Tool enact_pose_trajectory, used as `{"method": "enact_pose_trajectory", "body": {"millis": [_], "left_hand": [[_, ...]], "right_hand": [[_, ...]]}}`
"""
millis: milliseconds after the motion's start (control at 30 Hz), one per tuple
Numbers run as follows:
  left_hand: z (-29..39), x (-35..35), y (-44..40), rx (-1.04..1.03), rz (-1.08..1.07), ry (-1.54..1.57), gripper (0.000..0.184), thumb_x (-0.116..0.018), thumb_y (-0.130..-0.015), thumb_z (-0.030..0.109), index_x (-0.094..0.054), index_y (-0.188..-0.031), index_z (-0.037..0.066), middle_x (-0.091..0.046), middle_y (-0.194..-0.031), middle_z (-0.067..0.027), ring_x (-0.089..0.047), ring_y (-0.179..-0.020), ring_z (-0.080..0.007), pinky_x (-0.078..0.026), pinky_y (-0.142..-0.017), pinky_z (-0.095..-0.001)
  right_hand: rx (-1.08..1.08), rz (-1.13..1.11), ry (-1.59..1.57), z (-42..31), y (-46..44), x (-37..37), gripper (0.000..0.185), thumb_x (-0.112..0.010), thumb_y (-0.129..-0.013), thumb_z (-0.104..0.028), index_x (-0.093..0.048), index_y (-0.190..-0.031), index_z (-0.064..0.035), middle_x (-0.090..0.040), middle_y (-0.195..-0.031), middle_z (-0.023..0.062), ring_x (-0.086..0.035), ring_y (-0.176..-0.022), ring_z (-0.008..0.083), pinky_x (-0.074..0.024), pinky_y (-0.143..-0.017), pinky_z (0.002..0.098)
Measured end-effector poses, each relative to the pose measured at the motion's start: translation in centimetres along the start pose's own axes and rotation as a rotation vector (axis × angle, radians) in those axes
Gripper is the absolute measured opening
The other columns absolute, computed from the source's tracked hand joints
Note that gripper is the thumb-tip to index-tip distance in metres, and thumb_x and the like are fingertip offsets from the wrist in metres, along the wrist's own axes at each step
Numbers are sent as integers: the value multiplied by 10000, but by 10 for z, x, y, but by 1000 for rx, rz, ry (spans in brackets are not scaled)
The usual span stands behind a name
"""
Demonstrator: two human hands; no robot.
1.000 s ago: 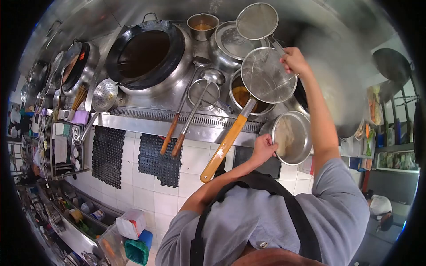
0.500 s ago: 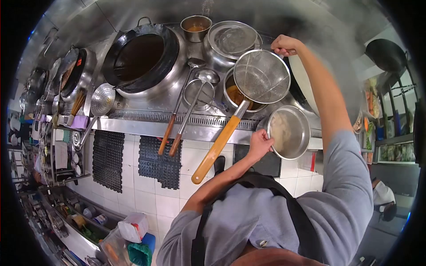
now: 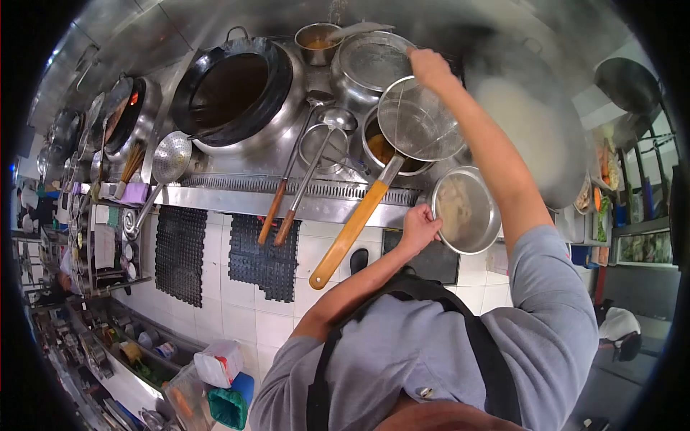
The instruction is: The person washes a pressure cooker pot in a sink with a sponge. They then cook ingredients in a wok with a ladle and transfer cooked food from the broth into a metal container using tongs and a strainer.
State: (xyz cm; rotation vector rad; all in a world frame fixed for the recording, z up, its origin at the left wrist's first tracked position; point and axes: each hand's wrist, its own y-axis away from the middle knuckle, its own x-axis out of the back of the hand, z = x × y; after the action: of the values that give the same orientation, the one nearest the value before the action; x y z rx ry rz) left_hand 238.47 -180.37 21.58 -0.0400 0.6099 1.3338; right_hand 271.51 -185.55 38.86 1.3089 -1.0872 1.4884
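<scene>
My left hand (image 3: 420, 228) is closed on the left rim of a deep steel bowl (image 3: 491, 215), which has pale, cloudy contents. My right hand (image 3: 433, 68) is closed above the far side of the round mesh strainer (image 3: 417, 118). What it grips is hidden; a thin grey metal piece (image 3: 363, 30) appears tilted just beyond it, over a lidded steel pot (image 3: 377, 61). The strainer rests across a pot of orange-brown liquid (image 3: 379, 147). Its wooden handle (image 3: 348, 237) sticks out over the stove's front edge.
Steam rises from a large wok (image 3: 528, 133) of pale liquid on the right. A black wok (image 3: 230, 93) of dark liquid stands left. Two wooden-handled ladles (image 3: 316, 169) lie by a small strainer (image 3: 323, 147). A perforated skimmer (image 3: 171, 156) sits farther left.
My right hand has moved left and away from me, and the flat metal piece has tilted up and back. The bowl has shifted slightly, still in my left hand.
</scene>
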Motion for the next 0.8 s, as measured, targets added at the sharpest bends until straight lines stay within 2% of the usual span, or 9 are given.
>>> {"method": "enact_pose_trajectory", "body": {"millis": [133,267,367,500,567,633,667,767,800], "left_hand": [[-4,2,-2,-15,2,-14,261,-675,-804,-20,-449,-694,48,-550,-583,-45,-587,-438,-120,-466,-371,-257],[-4,2,-3,-22,-19,-15,269,-691,-825,3,-453,-714,59,-557,-596,-39,-567,-436,-103,-462,-375,-235],[-2,2,-1,-6,-23,4,269,-694,-830,7,-456,-718,59,-559,-596,-39,-565,-432,-106,-462,-374,-236],[-3,2,-1,-35,-17,37,241,-672,-793,-26,-458,-705,41,-559,-614,-44,-584,-446,-126,-464,-374,-269],[7,0,2,-21,3,-9,235,-676,-791,-29,-464,-711,33,-553,-620,-42,-582,-450,-128,-452,-370,-269],[10,-2,3,-11,22,-51,243,-680,-788,-47,-463,-710,29,-545,-612,-40,-582,-450,-129,-449,-367,-266],[1,-3,2,-99,35,-121,250,-663,-868,68,-472,-707,56,-519,-604,-19,-550,-436,-121,-438,-365,-252],[-22,16,-3,17,-6,358,249,-591,-956,251,-502,-792,86,-496,-604,-2,-490,-399,-111,-411,-352,-220],[-88,47,-15,-96,-229,466,218,-578,-957,297,-503,-876,109,-512,-733,-8,-518,-527,-116,-451,-458,-244]], "right_hand": [[-132,163,-139,-11,20,32,356,-452,-958,-75,-522,-1300,-3,-691,-1085,275,-676,-1034,447,-550,-877,525],[77,-69,42,-6,16,-16,364,-456,-952,-68,-571,-1296,-36,-693,-1110,250,-669,-1043,446,-544,-898,522],[36,18,-76,3,31,16,377,-494,-924,-38,-602,-1285,-53,-693,-1115,240,-671,-1054,421,-542,-910,517],[145,472,-318,24,103,-10,480,-510,-869,33,-537,-1348,7,-709,-938,236,-720,-874,362,-583,-746,457],[-204,-42,-1019,1,182,25,326,-497,-934,-13,-560,-1251,30,-663,-741,117,-660,-556,205,-516,-481,340],[-354,-1,-1482,-24,253,2,218,-498,-983,-64,-570,-1176,11,-561,-659,17,-500,-440,67,-378,-377,234],[-461,0,-1597,-39,284,-13,202,-504,-980,-56,-570,-1161,3,-581,-683,13,-486,-448,68,-376,-390,230],[-621,-32,-1940,-82,342,-36,134,-497,-964,-12,-527,-1091,18,-543,-681,51,-445,-424,97,-351,-338,284],[-658,-53,-2094,-93,350,-39,132,-497,-956,-8,-520,-1083,24,-542,-692,66,-435,-425,96,-348,-334,284]]}}
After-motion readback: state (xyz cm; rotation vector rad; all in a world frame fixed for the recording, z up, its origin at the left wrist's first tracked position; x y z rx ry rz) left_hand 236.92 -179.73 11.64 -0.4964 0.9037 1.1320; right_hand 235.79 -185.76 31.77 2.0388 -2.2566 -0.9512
